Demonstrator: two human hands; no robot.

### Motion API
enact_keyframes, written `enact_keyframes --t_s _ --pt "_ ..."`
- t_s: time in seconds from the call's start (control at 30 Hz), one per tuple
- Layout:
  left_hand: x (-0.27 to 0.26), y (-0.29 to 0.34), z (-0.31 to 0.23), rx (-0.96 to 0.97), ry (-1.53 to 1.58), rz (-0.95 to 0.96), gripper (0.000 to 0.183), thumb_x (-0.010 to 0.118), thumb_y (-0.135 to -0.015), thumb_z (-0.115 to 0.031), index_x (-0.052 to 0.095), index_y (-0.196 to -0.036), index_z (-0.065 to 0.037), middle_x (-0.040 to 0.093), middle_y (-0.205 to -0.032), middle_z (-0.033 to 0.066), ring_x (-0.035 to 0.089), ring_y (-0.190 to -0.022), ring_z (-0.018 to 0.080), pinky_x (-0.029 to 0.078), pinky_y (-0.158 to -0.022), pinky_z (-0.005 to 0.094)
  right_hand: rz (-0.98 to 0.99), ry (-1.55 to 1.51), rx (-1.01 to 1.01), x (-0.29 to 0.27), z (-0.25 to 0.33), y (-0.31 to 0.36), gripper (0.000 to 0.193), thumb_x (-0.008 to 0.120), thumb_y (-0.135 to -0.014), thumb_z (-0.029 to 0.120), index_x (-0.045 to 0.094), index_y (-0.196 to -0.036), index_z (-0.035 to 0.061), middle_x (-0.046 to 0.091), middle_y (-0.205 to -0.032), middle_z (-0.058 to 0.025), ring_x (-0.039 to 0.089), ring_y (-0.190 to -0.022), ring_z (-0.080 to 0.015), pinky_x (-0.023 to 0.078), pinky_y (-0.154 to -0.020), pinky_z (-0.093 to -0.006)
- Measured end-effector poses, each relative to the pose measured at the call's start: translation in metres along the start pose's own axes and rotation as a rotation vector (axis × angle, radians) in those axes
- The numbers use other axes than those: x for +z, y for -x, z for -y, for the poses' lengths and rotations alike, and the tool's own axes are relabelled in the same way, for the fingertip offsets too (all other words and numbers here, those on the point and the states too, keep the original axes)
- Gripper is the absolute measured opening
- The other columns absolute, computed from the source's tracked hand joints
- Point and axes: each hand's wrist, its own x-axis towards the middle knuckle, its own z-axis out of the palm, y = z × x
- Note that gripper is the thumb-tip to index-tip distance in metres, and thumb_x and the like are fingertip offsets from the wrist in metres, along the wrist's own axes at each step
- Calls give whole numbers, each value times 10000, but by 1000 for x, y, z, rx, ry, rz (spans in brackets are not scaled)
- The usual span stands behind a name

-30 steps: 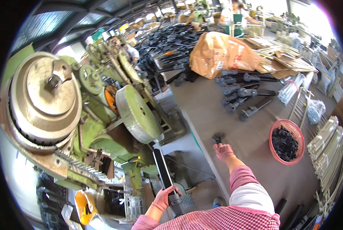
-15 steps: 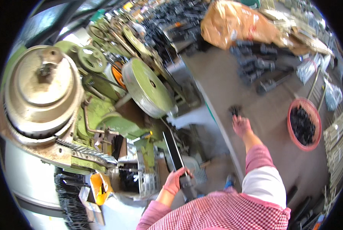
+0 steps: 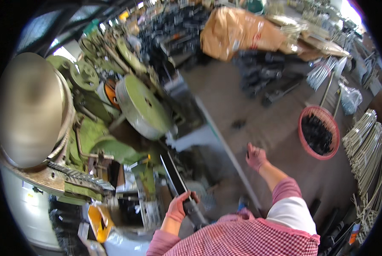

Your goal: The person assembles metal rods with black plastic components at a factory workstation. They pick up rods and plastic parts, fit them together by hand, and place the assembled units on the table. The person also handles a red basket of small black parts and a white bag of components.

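Note:
My left hand (image 3: 177,207) is closed around the near end of a long flat black bar with a pale edge (image 3: 173,173), which tilts up and away to the left. My right hand (image 3: 256,157) is over the brown tabletop (image 3: 280,141), its fingers curled together; anything between them is too small to make out. Just beyond it on the tabletop lies a small cluster of black pieces (image 3: 238,123), apart from the fingers. To the right stands a pink basket (image 3: 338,144) holding many small black parts.
On the left is a green machine with a large round wheel (image 3: 144,106) and a blurred metal dome (image 3: 28,111). A brown bag (image 3: 242,34) and dark parts (image 3: 259,70) occupy the table's far side. Bundled pale rods (image 3: 366,153) lie at the right.
My right hand has drawn back toward me, away from the black cluster, which stays on the tabletop. The whole view has shifted; my left hand keeps its hold on the bar.

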Motion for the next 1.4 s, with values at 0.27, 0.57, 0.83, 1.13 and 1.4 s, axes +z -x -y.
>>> enact_keyframes --t_s 0.27,0.57,0.83,1.13,1.4 --pt "36 2 -45 156 -187 214 241 646 -930 -288 634 -909 -48 669 -829 99 679 -786 282 560 -718 415 59 -349 218 -29 25 42 310 605 -878 299 608 -1098 82 656 -1099 -166 664 -1003 -318 524 -862 -422" --pt "123 39 -131 434 -91 533 354 639 -933 -411 553 -949 -68 593 -745 67 619 -684 244 535 -652 377 121 -1903 -451 -224 109 65 333 629 -940 186 587 -1194 -25 534 -848 6 525 -728 -92 438 -652 -243" --pt "117 57 -129 390 -11 564 348 678 -908 -397 564 -900 -68 598 -741 63 610 -699 232 548 -724 404 87 -1766 -409 -315 171 109 224 628 -934 86 626 -1123 -33 574 -841 -16 544 -679 -85 470 -635 -228" --pt "51 69 -118 480 220 454 314 685 -910 -351 549 -866 -71 605 -730 85 615 -664 256 546 -644 412 198 -1626 -157 -310 241 114 241 722 -877 131 654 -1014 -54 654 -839 -45 627 -715 -117 532 -643 -275" --pt "4 55 -94 755 188 -103 245 638 -930 -271 535 -958 -50 589 -720 70 580 -615 180 489 -578 310 193 -834 -346 -266 306 117 583 844 -683 408 598 -960 -43 667 -948 -179 663 -898 -260 513 -789 -362"
